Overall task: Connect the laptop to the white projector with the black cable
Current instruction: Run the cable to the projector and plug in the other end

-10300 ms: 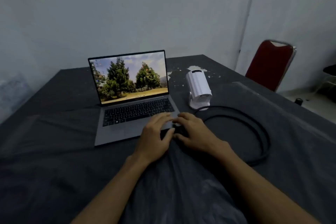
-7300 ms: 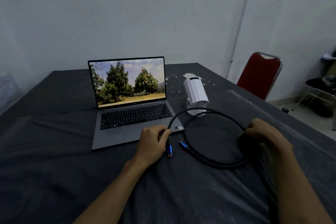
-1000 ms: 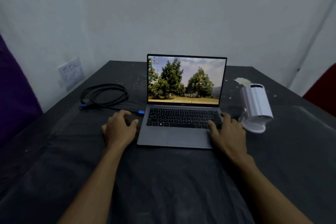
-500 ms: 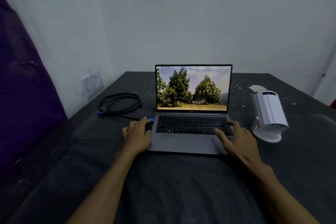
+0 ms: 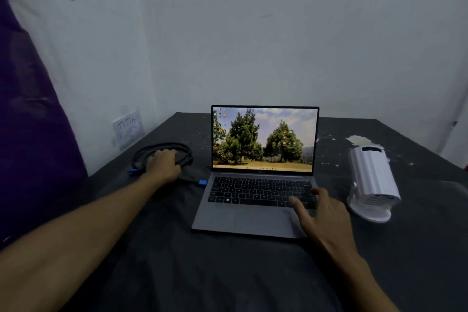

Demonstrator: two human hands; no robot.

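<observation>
The open grey laptop (image 5: 255,200) sits mid-table with a tree wallpaper on its screen. The black cable (image 5: 186,157) lies coiled to the laptop's left. One blue plug (image 5: 202,182) sits against the laptop's left edge, and the other blue plug (image 5: 133,172) lies loose at the coil's near side. My left hand (image 5: 163,166) reaches onto the coil with its fingers curled over the strands. My right hand (image 5: 321,218) hovers with fingers spread over the laptop's right palm rest. The white projector (image 5: 372,182) lies on its stand to the right of the laptop, with no cable at it.
A dark cloth covers the table (image 5: 177,273). A white wall socket plate (image 5: 128,129) is on the wall behind the coil. A purple fabric mass (image 5: 30,147) stands at the left. White flecks and a pale patch (image 5: 358,139) mark the cloth behind the projector.
My left hand has left the blue plug at the laptop's left edge and moved back and left onto the cable coil. My right hand has lifted slightly, fingers spread.
</observation>
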